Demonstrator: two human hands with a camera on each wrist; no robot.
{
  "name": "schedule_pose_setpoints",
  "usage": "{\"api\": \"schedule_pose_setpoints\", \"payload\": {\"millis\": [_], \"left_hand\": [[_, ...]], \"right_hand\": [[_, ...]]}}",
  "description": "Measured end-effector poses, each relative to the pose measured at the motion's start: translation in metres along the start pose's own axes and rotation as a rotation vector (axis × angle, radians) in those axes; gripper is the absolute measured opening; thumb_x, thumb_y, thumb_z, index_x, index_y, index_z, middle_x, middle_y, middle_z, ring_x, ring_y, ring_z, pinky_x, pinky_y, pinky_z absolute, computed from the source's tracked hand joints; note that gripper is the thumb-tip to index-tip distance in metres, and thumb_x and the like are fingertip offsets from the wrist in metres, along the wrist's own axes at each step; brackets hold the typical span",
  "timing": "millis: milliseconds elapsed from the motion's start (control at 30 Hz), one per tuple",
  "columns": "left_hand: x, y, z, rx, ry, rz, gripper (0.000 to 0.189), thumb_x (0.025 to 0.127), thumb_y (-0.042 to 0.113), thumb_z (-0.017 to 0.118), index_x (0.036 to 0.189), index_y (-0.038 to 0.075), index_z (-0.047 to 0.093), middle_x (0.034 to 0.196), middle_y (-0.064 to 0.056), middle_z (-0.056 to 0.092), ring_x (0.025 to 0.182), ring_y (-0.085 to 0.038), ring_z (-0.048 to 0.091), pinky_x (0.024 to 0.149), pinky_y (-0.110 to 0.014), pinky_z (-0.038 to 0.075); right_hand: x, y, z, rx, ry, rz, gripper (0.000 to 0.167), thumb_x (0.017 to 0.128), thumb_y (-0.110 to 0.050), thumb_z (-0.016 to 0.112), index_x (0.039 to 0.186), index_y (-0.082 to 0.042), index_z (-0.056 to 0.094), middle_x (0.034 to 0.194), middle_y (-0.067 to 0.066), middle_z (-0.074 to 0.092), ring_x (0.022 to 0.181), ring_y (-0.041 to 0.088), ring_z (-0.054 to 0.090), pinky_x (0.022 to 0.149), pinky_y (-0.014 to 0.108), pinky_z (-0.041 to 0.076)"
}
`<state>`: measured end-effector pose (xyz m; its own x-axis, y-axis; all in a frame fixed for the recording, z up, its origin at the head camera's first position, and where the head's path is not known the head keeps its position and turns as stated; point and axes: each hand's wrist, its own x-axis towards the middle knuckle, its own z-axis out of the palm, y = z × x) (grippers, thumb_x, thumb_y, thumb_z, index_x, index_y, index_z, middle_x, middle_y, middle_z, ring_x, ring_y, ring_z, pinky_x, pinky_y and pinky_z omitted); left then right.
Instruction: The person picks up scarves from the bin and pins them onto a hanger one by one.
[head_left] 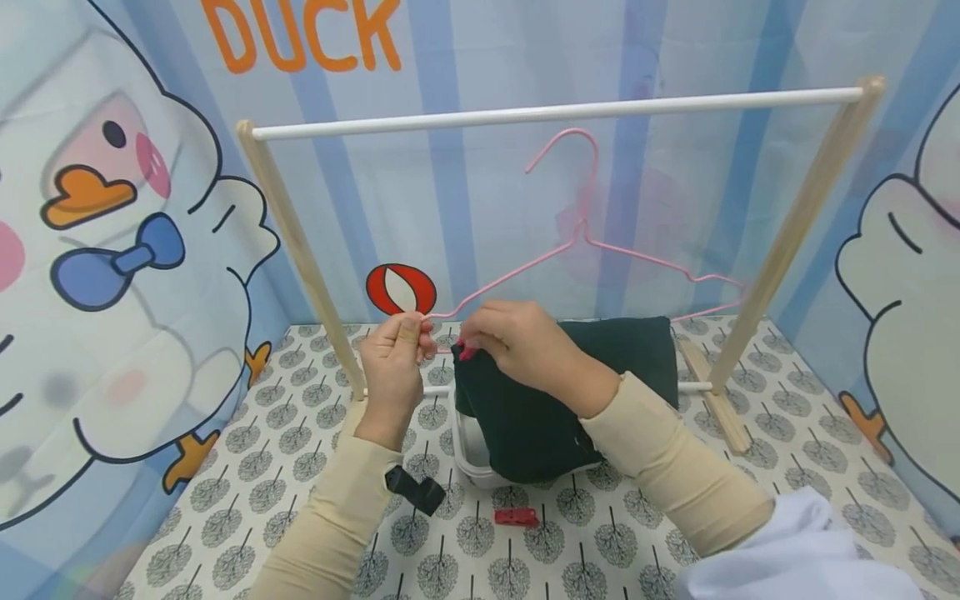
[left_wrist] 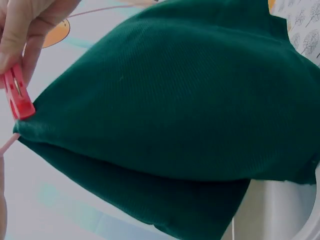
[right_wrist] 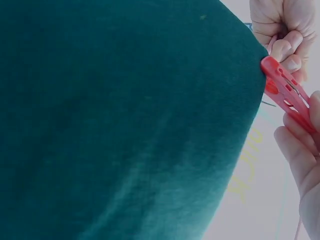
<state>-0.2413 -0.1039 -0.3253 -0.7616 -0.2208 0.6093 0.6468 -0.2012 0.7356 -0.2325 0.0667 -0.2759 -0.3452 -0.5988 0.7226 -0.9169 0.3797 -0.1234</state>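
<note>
My left hand (head_left: 393,367) grips the left end of a pink wire hanger (head_left: 517,271). A dark green cloth (head_left: 525,425) is draped over the hanger's lower bar, its lower part hanging in front of a white basin (head_left: 472,467). Between the fingers and thumb of my right hand (head_left: 525,346) is a red clothespin (head_left: 468,352). In the left wrist view this clothespin (left_wrist: 19,95) sits at the cloth's corner, beside the hanger wire. The right wrist view shows the clothespin's (right_wrist: 287,90) tip against the cloth edge, close to my left hand (right_wrist: 290,45).
A second red clothespin (head_left: 516,517) lies on the patterned tablecloth (head_left: 300,467) in front of the basin. Behind the hanger stands a rack with a white top rod (head_left: 450,119) and wooden posts (head_left: 798,225). A printed curtain (head_left: 480,50) hangs at the back.
</note>
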Motion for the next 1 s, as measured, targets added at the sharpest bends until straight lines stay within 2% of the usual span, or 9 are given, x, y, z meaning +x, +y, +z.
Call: {"api": "schedule_pose_setpoints", "payload": {"millis": [133,367,500,733,867,1000], "left_hand": [[-0.002,0.001,0.001,-0.009,-0.013,-0.011,0.024,0.095,0.005,0.051,0.075,0.010,0.063,0.067,0.004,0.059,0.053,-0.003,0.049,0.050,-0.014,0.042],[-0.005,0.000,0.005,-0.094,0.008,-0.032,0.029,0.096,0.001,0.045,0.072,0.005,0.061,0.065,0.002,0.057,0.050,-0.002,0.049,0.047,-0.014,0.041],[-0.006,-0.001,0.005,-0.127,0.020,-0.048,0.032,0.096,0.000,0.045,0.070,0.009,0.062,0.062,0.003,0.056,0.049,-0.001,0.048,0.045,-0.014,0.040],[-0.007,0.002,0.005,-0.187,0.025,-0.092,0.031,0.096,0.005,0.047,0.069,0.007,0.062,0.059,0.002,0.053,0.049,-0.002,0.042,0.046,-0.015,0.038],[-0.006,0.005,0.006,-0.211,0.017,-0.128,0.030,0.097,0.008,0.046,0.071,0.006,0.061,0.063,0.001,0.054,0.050,-0.003,0.041,0.047,-0.014,0.036],[-0.006,0.008,0.005,-0.224,0.003,-0.139,0.031,0.097,0.006,0.045,0.071,0.007,0.061,0.066,0.001,0.056,0.051,-0.002,0.042,0.046,-0.013,0.034]], "right_hand": [[0.003,0.002,0.002,0.010,-0.014,0.017,0.008,0.082,0.003,0.065,0.083,-0.004,0.066,0.080,0.004,0.066,0.074,0.014,0.062,0.068,0.024,0.052],[0.004,0.004,0.008,0.049,-0.010,0.037,0.010,0.083,0.004,0.064,0.083,-0.005,0.066,0.080,0.005,0.066,0.071,0.013,0.061,0.066,0.024,0.052],[0.004,0.005,0.014,0.088,0.022,0.057,0.010,0.083,0.004,0.064,0.082,-0.006,0.066,0.080,0.004,0.066,0.071,0.013,0.060,0.066,0.024,0.051],[0.002,0.008,0.022,0.086,0.058,-0.020,0.007,0.084,0.002,0.064,0.084,-0.005,0.063,0.080,0.006,0.064,0.069,0.013,0.058,0.063,0.022,0.050],[0.001,0.012,0.021,0.136,0.070,0.032,0.007,0.083,0.003,0.064,0.085,-0.004,0.064,0.082,0.006,0.065,0.069,0.013,0.059,0.064,0.022,0.050],[-0.002,0.013,0.023,0.115,0.094,0.055,0.008,0.083,0.005,0.064,0.084,-0.003,0.065,0.082,0.008,0.068,0.068,0.013,0.062,0.062,0.023,0.051]]}}
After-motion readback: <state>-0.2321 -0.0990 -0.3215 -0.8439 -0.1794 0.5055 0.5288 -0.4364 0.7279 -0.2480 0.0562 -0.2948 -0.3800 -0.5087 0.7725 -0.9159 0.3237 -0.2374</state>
